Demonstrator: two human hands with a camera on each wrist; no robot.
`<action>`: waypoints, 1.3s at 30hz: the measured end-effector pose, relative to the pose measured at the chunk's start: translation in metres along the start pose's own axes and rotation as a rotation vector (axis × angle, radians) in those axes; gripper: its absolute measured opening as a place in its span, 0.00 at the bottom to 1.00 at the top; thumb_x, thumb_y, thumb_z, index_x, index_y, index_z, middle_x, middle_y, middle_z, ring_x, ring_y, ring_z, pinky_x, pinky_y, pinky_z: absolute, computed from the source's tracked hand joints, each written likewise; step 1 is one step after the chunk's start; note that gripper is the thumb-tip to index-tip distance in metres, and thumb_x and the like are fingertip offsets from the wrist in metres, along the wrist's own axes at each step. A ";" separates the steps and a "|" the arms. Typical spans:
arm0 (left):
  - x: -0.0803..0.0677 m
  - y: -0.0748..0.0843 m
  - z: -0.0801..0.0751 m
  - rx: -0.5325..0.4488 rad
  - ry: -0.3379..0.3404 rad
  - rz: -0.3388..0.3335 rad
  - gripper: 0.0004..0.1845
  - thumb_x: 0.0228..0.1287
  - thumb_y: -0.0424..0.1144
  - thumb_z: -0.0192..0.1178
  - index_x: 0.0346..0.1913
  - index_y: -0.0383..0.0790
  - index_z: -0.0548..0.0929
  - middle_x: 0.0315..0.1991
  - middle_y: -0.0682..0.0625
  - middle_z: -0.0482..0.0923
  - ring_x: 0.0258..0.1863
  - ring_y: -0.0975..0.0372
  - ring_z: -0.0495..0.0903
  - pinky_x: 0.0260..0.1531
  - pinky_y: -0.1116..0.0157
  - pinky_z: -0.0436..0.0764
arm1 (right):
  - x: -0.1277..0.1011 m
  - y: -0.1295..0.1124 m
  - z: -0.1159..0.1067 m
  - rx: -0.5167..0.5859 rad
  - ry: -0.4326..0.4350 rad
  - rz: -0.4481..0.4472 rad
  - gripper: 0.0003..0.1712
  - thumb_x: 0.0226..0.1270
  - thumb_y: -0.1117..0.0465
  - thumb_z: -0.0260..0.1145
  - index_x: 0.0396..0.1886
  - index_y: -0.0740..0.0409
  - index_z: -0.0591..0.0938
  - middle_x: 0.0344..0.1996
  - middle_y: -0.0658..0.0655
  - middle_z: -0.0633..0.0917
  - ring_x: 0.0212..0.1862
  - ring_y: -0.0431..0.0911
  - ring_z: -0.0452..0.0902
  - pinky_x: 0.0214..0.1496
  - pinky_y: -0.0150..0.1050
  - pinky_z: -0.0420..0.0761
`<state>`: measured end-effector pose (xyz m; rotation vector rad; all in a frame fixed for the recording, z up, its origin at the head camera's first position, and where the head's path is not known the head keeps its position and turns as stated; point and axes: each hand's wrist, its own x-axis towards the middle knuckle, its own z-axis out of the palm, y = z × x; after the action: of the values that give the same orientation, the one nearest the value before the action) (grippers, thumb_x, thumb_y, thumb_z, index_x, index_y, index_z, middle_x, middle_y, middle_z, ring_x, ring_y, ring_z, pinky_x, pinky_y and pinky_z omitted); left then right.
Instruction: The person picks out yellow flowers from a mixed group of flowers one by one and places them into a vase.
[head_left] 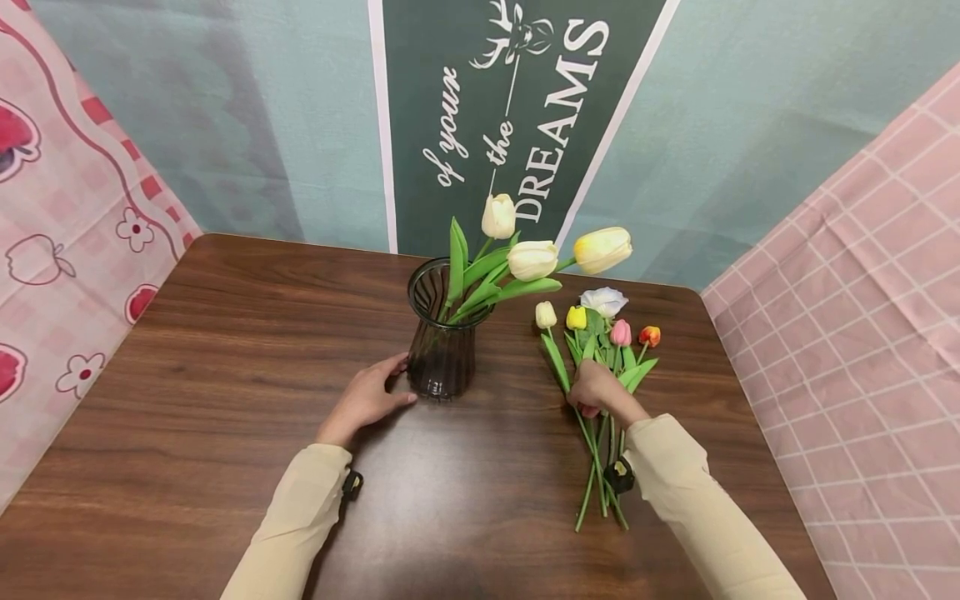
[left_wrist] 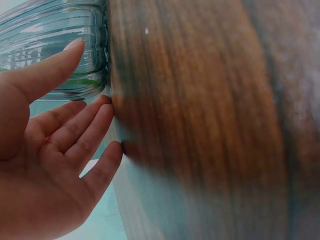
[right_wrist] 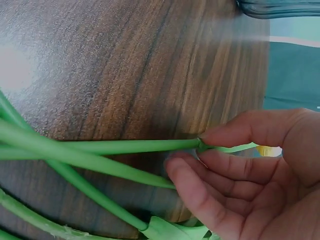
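Observation:
A dark ribbed glass vase (head_left: pixel 441 362) stands upright, holding several cream tulips (head_left: pixel 532 260) that lean to the right. My left hand (head_left: pixel 367 400) is at the vase's lower left side with thumb and fingers spread. In the left wrist view the thumb overlaps the glass (left_wrist: pixel 90 50) and the fingertips reach the tabletop; whether they touch the vase is unclear. To the right, my right hand (head_left: pixel 600 390) is over a loose bunch of flowers, its thumb and forefinger pinching a green tulip stem (right_wrist: pixel 150 146). A small white tulip (head_left: pixel 546 315) lies at the bunch's left edge.
Also in the bunch are a yellow tulip (head_left: pixel 576 317), a pink tulip (head_left: pixel 620 332), a red-orange tulip (head_left: pixel 649 336) and a pale rose (head_left: pixel 603 302). Their stems cross on the brown wooden table (head_left: pixel 247 358). Hanging cloths border the table's back and sides.

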<state>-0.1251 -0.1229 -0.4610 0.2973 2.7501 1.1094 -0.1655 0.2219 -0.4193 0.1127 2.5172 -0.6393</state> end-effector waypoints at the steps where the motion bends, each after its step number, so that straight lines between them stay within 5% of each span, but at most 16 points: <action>1: 0.000 0.000 0.000 0.000 -0.001 0.002 0.36 0.52 0.40 0.66 0.64 0.33 0.65 0.54 0.40 0.75 0.56 0.47 0.69 0.57 0.50 0.64 | 0.000 0.000 0.000 0.006 -0.006 0.002 0.07 0.39 0.76 0.55 0.09 0.66 0.74 0.09 0.60 0.78 0.11 0.46 0.77 0.17 0.37 0.79; 20: 0.001 0.003 -0.002 -0.001 -0.001 0.003 0.36 0.52 0.39 0.65 0.64 0.33 0.65 0.54 0.40 0.74 0.57 0.46 0.69 0.58 0.50 0.63 | -0.001 0.000 -0.006 0.226 -0.110 0.019 0.10 0.50 0.77 0.55 0.14 0.64 0.70 0.11 0.59 0.75 0.12 0.46 0.76 0.21 0.40 0.81; 39: -0.001 0.003 -0.002 -0.009 0.000 -0.003 0.37 0.51 0.40 0.66 0.64 0.33 0.65 0.54 0.40 0.75 0.57 0.46 0.69 0.57 0.50 0.63 | -0.010 0.004 -0.021 0.407 -0.186 -0.109 0.08 0.51 0.77 0.53 0.18 0.64 0.69 0.13 0.59 0.74 0.16 0.47 0.78 0.26 0.44 0.82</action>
<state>-0.1239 -0.1224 -0.4568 0.2923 2.7441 1.1207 -0.1658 0.2359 -0.4004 0.0591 2.1974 -1.1462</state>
